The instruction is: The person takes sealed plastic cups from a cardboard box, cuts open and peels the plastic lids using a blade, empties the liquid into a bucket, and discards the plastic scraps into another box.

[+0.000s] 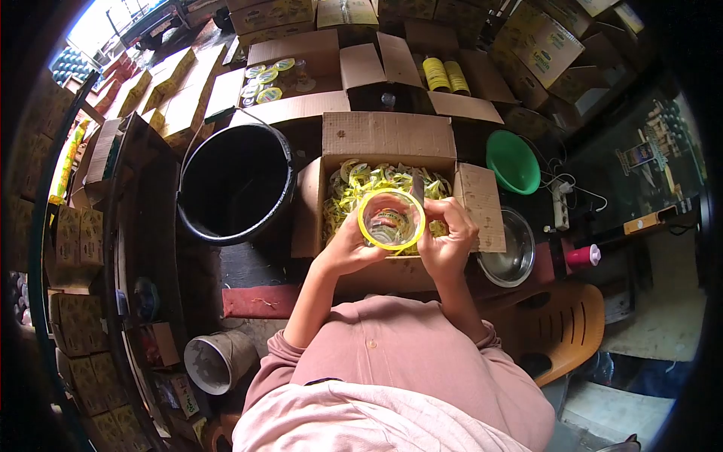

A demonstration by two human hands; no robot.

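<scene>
My left hand is closed around the side of a clear plastic cup with a yellow rim. The cup's open-looking round end faces me, and a red and green print shows through it. Against the cup's right side, my right hand has its fingers curled in. A dark flat blade, like that of a knife, sticks up from these fingers beside the rim; its handle is hidden. Below both hands stands an open cardboard box holding many yellow and clear plastic strips.
A black bucket stands left of the box. To the right are a green basin, a metal bowl and a power strip. Behind, one carton holds yellow-rimmed cups and another holds yellow bottles.
</scene>
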